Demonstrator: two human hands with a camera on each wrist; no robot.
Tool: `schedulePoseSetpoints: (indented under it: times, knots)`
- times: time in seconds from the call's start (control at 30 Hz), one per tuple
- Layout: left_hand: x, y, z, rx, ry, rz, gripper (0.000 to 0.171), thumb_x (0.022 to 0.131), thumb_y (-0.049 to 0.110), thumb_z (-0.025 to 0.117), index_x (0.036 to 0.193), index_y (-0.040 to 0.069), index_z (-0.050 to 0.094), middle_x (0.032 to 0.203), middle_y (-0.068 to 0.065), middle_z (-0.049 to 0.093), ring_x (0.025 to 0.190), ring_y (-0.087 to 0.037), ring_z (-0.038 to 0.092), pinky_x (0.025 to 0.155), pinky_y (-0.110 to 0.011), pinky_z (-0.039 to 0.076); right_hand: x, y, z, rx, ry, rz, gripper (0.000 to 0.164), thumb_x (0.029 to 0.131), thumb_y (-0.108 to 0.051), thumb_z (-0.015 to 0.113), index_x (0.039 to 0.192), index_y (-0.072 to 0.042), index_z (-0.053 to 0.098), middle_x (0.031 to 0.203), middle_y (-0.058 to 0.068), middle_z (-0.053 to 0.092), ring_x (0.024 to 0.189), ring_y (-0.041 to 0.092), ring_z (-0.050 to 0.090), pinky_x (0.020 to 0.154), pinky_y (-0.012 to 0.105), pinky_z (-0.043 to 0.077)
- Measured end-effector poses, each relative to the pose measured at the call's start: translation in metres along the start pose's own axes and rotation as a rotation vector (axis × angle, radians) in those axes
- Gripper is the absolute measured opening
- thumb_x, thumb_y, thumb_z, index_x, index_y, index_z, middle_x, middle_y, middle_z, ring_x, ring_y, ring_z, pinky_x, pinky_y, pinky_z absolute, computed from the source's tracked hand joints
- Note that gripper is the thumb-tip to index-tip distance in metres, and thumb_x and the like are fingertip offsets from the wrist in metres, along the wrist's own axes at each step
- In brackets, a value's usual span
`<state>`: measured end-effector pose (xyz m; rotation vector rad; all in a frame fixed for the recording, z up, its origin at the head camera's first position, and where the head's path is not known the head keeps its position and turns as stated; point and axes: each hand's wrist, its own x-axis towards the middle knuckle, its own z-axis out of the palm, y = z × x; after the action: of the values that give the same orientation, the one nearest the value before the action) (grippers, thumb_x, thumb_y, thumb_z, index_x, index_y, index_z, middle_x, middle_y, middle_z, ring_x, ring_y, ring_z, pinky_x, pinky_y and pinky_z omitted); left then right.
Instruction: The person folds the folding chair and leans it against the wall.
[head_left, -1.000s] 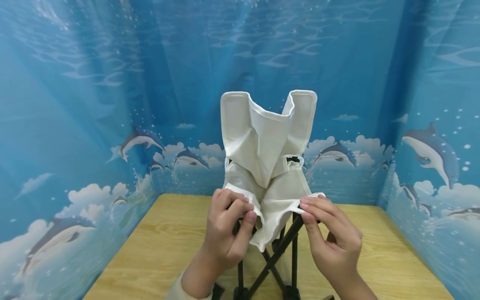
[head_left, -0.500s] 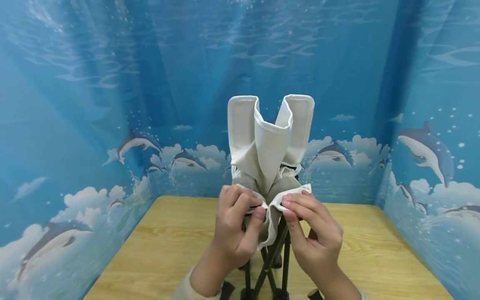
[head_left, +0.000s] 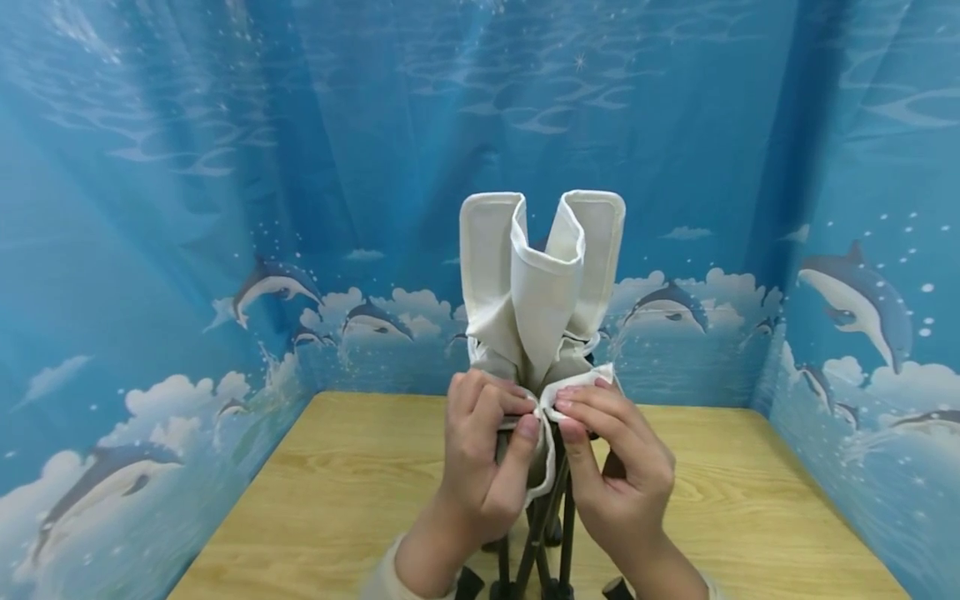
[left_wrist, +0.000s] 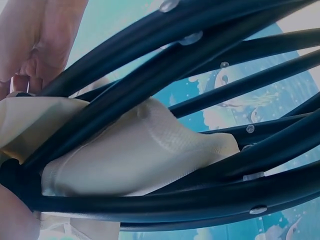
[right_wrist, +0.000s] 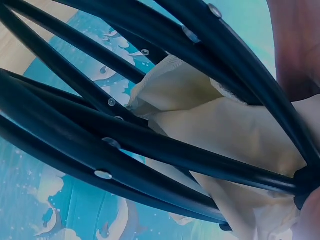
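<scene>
A small folding chair with white fabric [head_left: 546, 292] and crossing black legs [head_left: 534, 542] stands upright on the table, partly folded. Its backrest curls inward into a deep fold between two upright flaps. My left hand [head_left: 483, 462] grips the left front corner of the seat, thumb in front and fingers over the cloth. Opposite it, my right hand [head_left: 622, 471] pinches the right front corner, the two hands nearly meeting. In the left wrist view, black tubes [left_wrist: 165, 204] run close together around sagging seat cloth [left_wrist: 120, 160]. From the right wrist, bunched cloth [right_wrist: 220, 130] shows between riveted tubes [right_wrist: 165, 150].
The wooden table [head_left: 360, 467] spreads out on both sides of the chair. Blue curtains [head_left: 360, 167] printed with dolphins and clouds enclose it at the back and sides. Two dark cylindrical ends [head_left: 618, 588] poke out near the wrists at the bottom edge.
Both hands have moved toward each other, drawing the seat corners together. The chair has narrowed, its legs closing up and its backrest folding deeper; the last half second brings only a little more.
</scene>
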<state>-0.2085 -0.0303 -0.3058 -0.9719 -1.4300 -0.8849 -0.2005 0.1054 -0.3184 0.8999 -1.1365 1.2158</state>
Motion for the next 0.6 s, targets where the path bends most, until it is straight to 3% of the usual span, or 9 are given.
schedulePoseSetpoints:
  times: [0.27, 0.6]
  knots:
    - [-0.001, 0.002, 0.005, -0.028, -0.008, -0.035, 0.008, 0.096, 0.007, 0.053, 0.093, 0.004, 0.060, 0.096, -0.010, 0.060, 0.096, -0.026, 0.055, 0.089, -0.040, 0.040, -0.001, 0.001, 0.002, 0.025, 0.001, 0.015, 0.016, 0.096, 0.001, 0.074, 0.090, 0.016, 0.075, 0.099, 0.020, 0.078, 0.104, 0.018, 0.076, 0.116, 0.038, 0.050]
    - [0.000, 0.001, 0.013, -0.062, 0.034, -0.023, 0.010, 0.096, 0.008, 0.051, 0.090, 0.004, 0.057, 0.093, -0.010, 0.058, 0.093, -0.026, 0.054, 0.087, -0.040, 0.039, -0.005, 0.002, 0.005, 0.043, 0.023, 0.026, 0.015, 0.096, 0.003, 0.073, 0.092, 0.017, 0.073, 0.103, 0.019, 0.078, 0.106, 0.019, 0.075, 0.117, 0.039, 0.049]
